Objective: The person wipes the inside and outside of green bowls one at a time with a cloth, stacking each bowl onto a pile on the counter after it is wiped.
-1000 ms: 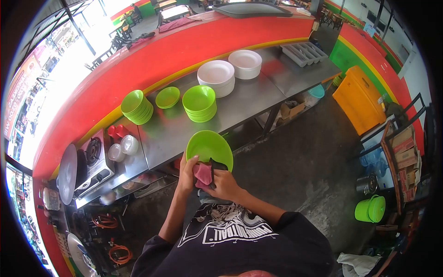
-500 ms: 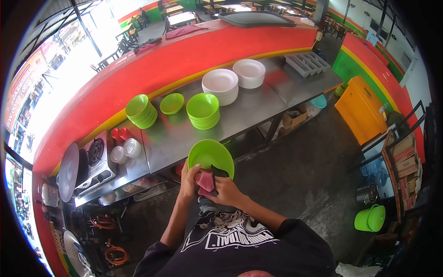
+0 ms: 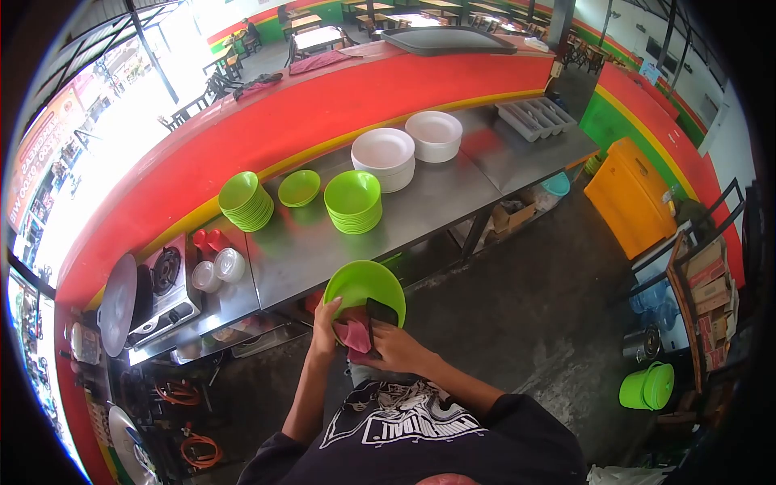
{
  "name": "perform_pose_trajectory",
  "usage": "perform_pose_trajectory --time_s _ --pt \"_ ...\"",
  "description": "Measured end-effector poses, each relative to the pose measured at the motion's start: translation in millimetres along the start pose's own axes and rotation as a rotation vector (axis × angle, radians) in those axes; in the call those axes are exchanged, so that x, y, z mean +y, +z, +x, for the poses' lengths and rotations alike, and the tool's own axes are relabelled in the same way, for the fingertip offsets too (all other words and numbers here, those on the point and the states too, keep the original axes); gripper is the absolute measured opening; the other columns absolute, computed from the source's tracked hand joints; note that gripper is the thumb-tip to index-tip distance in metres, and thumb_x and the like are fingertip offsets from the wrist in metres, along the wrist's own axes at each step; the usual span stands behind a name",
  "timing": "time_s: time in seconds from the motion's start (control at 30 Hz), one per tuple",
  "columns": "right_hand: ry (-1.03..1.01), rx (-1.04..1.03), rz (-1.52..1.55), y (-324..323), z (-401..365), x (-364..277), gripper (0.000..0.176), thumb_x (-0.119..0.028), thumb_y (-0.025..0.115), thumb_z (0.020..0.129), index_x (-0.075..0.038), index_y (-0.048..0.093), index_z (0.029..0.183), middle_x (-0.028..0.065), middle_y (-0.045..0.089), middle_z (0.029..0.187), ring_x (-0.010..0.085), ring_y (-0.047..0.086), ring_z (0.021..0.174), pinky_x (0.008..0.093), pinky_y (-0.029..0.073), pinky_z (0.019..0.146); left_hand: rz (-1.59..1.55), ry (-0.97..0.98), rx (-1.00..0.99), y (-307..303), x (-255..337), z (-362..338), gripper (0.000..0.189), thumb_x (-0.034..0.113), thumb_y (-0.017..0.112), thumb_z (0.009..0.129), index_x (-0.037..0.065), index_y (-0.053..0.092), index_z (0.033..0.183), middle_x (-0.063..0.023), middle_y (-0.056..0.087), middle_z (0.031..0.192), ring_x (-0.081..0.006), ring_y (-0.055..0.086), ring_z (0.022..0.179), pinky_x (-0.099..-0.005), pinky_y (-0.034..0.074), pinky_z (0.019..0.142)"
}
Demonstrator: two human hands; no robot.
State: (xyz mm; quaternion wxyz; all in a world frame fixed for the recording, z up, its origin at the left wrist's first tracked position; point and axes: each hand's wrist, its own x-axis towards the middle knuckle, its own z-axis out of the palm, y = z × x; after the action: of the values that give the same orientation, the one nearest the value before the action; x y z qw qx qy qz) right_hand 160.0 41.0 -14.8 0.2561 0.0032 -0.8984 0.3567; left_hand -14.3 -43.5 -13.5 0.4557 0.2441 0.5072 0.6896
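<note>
A green bowl (image 3: 356, 279) is tilted in front of my body, just off the counter's front edge. My left hand (image 3: 325, 327) grips its left rim, thumb on the inside. My right hand (image 3: 394, 343) presses a cloth (image 3: 353, 333), pink with a dark part, against the inside of the bowl. The cloth and the bowl's wall hide some of my fingers. Beyond, on the steel counter, stand a tall stack of green bowls (image 3: 354, 202), a leaning stack of smaller green bowls (image 3: 246, 202) and a low green stack (image 3: 300, 188).
White plates stand in two stacks (image 3: 383, 159) (image 3: 434, 136) at the back of the steel counter (image 3: 299, 246). A grey cutlery tray (image 3: 536, 118) lies at its right end. On the left are a gas stove (image 3: 167, 279) and clear containers (image 3: 229, 264). A green bucket (image 3: 647, 386) stands right.
The bowl and both hands have shifted slightly down toward my body. The cloth has changed its folds, with the dark part now further inside the bowl.
</note>
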Motion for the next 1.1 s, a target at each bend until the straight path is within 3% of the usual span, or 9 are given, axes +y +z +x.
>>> perform_pose_trajectory --time_s 0.07,0.17,0.27,0.37,0.47,0.7,0.9,1.1 --pt "0.082 -0.198 0.056 -15.5 -5.3 -2.6 0.055 -0.039 0.068 0.092 -0.001 0.056 0.13 0.0221 0.057 0.13 0.0386 0.054 0.123 0.0454 0.043 0.107 0.017 0.02 0.035 17.3 24.8 -10.1 0.044 0.032 0.05 0.096 -0.002 0.061 0.122 -0.0094 0.068 0.108 -0.0169 0.065 0.093 -0.0303 0.05 0.085" --pt "0.086 -0.306 0.156 -14.3 -11.4 -0.8 0.052 -0.044 0.056 0.1 -0.001 0.057 0.129 0.0217 0.057 0.131 0.0385 0.052 0.125 0.0454 0.039 0.111 0.06 -0.013 -0.012 15.7 23.2 -14.2 0.047 0.034 0.049 0.1 -0.002 0.056 0.13 -0.011 0.065 0.118 -0.0181 0.062 0.105 -0.0314 0.047 0.093" --pt "0.092 -0.119 0.174 -5.4 -1.1 -9.2 0.049 -0.04 0.053 0.101 -0.002 0.057 0.13 0.0218 0.057 0.131 0.0372 0.05 0.128 0.0472 0.033 0.116 0.095 -0.059 -0.086 8.9 12.7 -11.7 0.05 0.036 0.05 0.101 -0.002 0.055 0.133 -0.0105 0.063 0.123 -0.0178 0.058 0.112 -0.0316 0.043 0.099" --pt "0.097 -0.139 -0.177 3.6 0.8 17.9 0.047 -0.036 0.055 0.098 -0.002 0.058 0.131 0.022 0.058 0.131 0.0356 0.048 0.131 0.0502 0.03 0.118 0.123 -0.048 -0.058 20.6 18.6 -15.3 0.051 0.037 0.05 0.102 -0.002 0.056 0.134 -0.0085 0.062 0.122 -0.0158 0.056 0.111 -0.0306 0.042 0.098" --pt "0.164 -0.112 -0.311 3.8 -0.9 36.1 0.043 -0.03 0.058 0.096 -0.004 0.058 0.13 0.0198 0.058 0.129 0.0365 0.051 0.126 0.0546 0.027 0.119 0.195 0.0 0.015 13.5 20.2 -14.8 0.051 0.038 0.051 0.103 0.0 0.056 0.136 -0.0067 0.063 0.121 -0.014 0.055 0.11 -0.0296 0.042 0.095" --pt "0.095 -0.21 -0.101 -2.4 7.2 14.7 0.049 -0.031 0.064 0.093 0.001 0.057 0.13 0.0224 0.059 0.129 0.0368 0.054 0.125 0.0458 0.04 0.11 0.024 -0.05 0.125 0.5 31.6 -10.8 0.051 0.039 0.051 0.103 0.001 0.057 0.136 -0.0092 0.064 0.12 -0.0158 0.06 0.106 -0.031 0.046 0.092" --pt "-0.033 -0.033 -0.036 18.4 40.5 0.5 0.05 -0.028 0.077 0.083 0.0 0.063 0.122 0.02 0.066 0.119 0.0352 0.065 0.107 0.0433 0.053 0.091 -0.028 -0.03 0.17 -13.1 34.3 1.5 0.052 0.039 0.051 0.103 0.001 0.054 0.138 -0.0102 0.063 0.12 -0.0176 0.059 0.11 -0.0308 0.044 0.098" --pt "0.093 0.104 -0.055 28.7 57.2 16.2 0.041 -0.016 0.08 0.077 -0.001 0.067 0.112 0.0176 0.07 0.103 0.0361 0.069 0.094 0.0409 0.056 0.079 0.0 0.165 0.298 12.4 28.2 -0.3 0.048 0.029 0.054 0.102 0.0 0.05 0.14 -0.0092 0.06 0.12 -0.0176 0.054 0.116 -0.0315 0.04 0.104"
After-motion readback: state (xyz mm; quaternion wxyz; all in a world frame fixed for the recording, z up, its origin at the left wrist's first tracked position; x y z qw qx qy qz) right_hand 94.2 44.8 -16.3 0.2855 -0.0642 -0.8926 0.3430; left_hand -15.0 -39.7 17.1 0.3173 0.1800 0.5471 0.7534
